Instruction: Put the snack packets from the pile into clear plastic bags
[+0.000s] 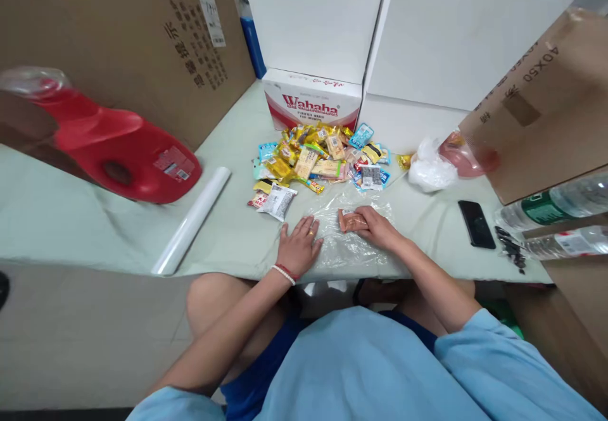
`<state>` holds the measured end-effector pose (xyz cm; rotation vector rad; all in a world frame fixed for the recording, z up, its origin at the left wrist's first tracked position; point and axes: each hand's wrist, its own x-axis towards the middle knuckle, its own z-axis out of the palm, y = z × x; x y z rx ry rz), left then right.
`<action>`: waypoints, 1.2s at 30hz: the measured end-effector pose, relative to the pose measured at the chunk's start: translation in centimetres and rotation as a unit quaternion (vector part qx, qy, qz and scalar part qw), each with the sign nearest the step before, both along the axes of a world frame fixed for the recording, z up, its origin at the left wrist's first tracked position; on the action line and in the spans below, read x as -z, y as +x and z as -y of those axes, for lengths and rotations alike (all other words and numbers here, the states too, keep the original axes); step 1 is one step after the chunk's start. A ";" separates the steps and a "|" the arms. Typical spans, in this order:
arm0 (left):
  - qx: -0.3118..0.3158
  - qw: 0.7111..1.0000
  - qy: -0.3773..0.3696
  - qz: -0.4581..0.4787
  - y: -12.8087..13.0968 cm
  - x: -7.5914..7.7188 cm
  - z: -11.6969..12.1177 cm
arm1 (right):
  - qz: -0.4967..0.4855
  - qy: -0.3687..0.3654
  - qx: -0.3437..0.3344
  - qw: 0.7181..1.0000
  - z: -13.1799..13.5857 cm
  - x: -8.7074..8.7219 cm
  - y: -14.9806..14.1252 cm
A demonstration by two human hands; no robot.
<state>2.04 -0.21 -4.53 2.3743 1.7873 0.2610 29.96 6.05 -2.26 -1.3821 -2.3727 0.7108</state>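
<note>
A sheet of clear plastic film (327, 255) lies spread on the table in front of me. My left hand (300, 244) rests flat on the film's left edge, fingers stretched out. In my right hand (377, 228) is a small brown snack packet (350, 220), gripped at its right end and held over the film. Just beyond my hands sits a heap of wrapped snacks (304, 163) in yellow, blue and clear packets. A silver-grey packet (277, 202) lies at the heap's near left, close to my left fingertips.
To the left are a white roll (192, 221) and a big red jug (128, 149). A Wahaba carton (313, 101) stands behind the snacks. On the right lie a white plastic bag (431, 166), a black phone (476, 223) and clear bottles (560, 209). The table's front edge is near my knees.
</note>
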 end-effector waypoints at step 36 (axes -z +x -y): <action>-0.137 0.988 0.077 -0.013 2.6 -2.6 1.2 | -0.053 0.137 -0.097 0.984 5.5 -0.3 6.8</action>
